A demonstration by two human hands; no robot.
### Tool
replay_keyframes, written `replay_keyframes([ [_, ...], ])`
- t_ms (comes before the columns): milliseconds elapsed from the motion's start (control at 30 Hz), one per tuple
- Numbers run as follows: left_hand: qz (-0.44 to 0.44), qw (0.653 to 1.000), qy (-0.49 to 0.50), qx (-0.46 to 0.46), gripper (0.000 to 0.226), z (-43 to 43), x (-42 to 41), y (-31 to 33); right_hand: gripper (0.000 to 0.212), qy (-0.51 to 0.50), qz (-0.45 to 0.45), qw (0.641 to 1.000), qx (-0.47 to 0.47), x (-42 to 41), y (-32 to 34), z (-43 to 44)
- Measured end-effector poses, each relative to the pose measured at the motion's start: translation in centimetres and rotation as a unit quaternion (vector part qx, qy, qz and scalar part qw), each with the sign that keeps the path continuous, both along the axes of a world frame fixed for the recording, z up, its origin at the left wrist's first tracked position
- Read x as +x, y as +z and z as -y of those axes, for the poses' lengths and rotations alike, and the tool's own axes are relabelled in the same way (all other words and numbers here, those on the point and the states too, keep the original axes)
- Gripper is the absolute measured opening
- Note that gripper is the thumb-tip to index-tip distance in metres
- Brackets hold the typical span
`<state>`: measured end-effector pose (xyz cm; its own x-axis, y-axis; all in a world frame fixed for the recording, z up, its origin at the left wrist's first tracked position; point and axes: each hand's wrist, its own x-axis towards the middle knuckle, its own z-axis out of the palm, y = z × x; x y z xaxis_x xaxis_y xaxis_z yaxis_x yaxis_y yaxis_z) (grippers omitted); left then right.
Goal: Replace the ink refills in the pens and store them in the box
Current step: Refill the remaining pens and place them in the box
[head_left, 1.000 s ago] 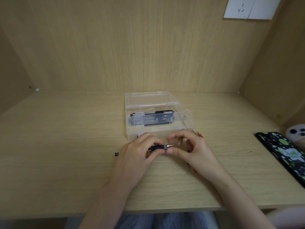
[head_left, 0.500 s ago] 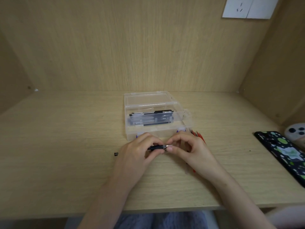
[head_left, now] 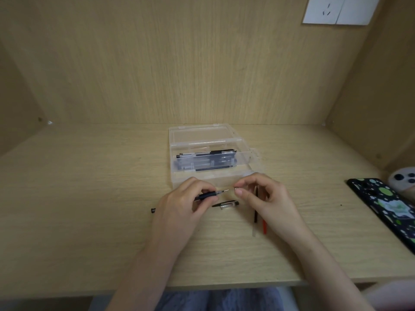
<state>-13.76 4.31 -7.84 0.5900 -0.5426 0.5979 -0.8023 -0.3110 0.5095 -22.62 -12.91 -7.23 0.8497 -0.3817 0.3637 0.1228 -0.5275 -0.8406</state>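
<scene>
right hand (head_left: pixel 267 198) has drawn off pinching a tiny tip; left hand (head_left: pixel 186 203) grips slim black pen (head_left: pixel 207 195).

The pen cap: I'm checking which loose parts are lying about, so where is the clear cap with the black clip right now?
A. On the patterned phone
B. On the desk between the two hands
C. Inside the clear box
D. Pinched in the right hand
B: the pen cap lies on the desk just in front of the gap between the left hand and the right hand, touched by neither.
</scene>
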Motion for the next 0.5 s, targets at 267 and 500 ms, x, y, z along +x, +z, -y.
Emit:
replay_keyframes([
  [267, 0.004, 1.000, 0.019, 0.008, 0.013, 0.0, 0.0, 0.2, 0.006, 0.002, -0.049, 0.980, -0.195, 0.2, -1.4, 0.4],
  [500, -0.016, 1.000, 0.012, 0.000, 0.012, -0.1, 0.0, 0.2, 0.010, 0.035, -0.034, 0.988, -0.147, 0.0, -0.6, 0.0],
])
